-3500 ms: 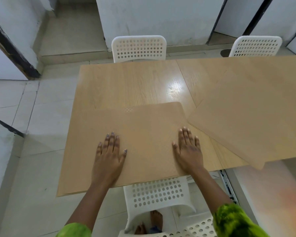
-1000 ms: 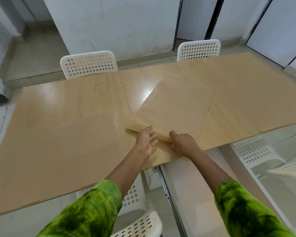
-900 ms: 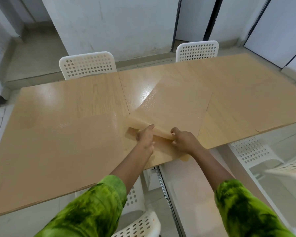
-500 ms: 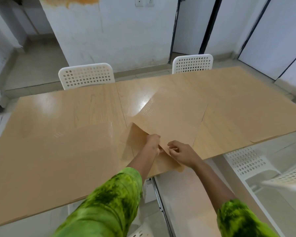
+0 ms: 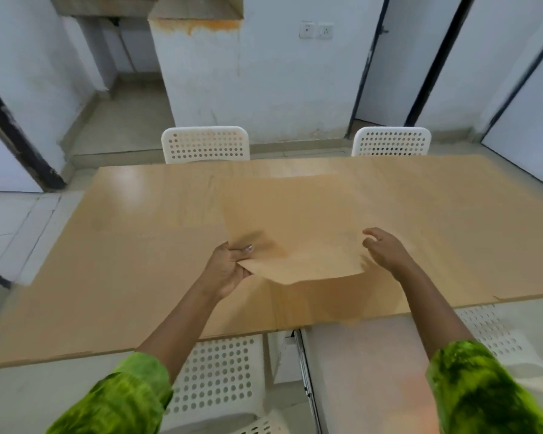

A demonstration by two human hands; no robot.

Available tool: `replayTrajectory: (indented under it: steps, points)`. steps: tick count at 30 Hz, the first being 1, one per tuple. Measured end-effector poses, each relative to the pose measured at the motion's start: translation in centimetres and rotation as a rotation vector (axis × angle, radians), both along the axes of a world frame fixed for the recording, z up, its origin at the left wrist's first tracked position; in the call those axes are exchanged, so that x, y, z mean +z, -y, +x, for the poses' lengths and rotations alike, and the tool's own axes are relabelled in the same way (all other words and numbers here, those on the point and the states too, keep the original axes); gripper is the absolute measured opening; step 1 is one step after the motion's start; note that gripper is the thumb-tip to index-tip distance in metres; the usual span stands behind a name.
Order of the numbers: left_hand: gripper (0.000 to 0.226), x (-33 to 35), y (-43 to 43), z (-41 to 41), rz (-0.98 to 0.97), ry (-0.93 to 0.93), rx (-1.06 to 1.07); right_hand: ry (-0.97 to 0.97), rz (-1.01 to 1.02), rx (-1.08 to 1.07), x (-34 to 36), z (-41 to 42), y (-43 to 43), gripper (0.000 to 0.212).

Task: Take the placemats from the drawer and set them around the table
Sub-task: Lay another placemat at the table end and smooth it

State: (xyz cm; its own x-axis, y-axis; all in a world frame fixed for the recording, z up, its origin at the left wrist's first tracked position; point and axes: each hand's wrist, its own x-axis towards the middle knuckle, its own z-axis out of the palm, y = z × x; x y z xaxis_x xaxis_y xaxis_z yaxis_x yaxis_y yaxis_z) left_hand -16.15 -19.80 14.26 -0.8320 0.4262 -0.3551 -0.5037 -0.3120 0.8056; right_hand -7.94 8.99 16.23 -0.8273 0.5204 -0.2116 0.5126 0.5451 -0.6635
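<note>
Fingers [image 5: 244,249] of the left hand [image 5: 226,270] pinch the near left corner of a placemat [image 5: 295,227]; the right hand [image 5: 386,252] hangs loose and spread just beside its near right edge, holding nothing. Half a second ago both hands were picking at that corner. Now the sheet is peeled free and raised over the middle of the desk [image 5: 157,208], so it looks ready to go to a place, perhaps before a far chair [image 5: 205,145].

table [image 5: 157,198]: 1 | placemats [image 5: 295,227]: 3 (edges blurred) | white chairs [image 5: 206,144]: 4 | wall sockets [image 5: 306,29]: 2
</note>
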Motion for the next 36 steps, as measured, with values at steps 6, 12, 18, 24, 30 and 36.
replayTrajectory:
  steps: [6,12,18,24,30,36]
  points:
    - [0.045,2.1,13.0,-0.2,0.096,-0.074,-0.063,0.145,-0.027,-0.054,-0.3,-2.4,4.2,0.054]
    - [0.029,3.3,28.2,0.7,-0.007,-0.088,0.020,0.057,-0.121,-0.119,-0.9,-3.7,16.4,0.064]
    - [0.030,4.4,43.9,0.7,-0.123,-0.106,0.108,-0.174,-0.536,-0.232,-2.0,-4.4,31.0,0.022]
    - [0.025,4.7,56.7,-1.1,-0.191,-0.095,0.223,-0.220,-0.624,-0.164,-3.0,-7.0,42.7,0.023]
    - [0.021,2.6,63.9,-5.5,-0.313,-0.107,0.302,-0.274,-0.679,-0.133,-3.8,-11.1,49.5,0.026]
    - [0.019,2.1,67.0,-13.9,-0.393,-0.130,0.338,-0.362,-0.703,-0.141,-3.9,-18.1,53.1,0.024]
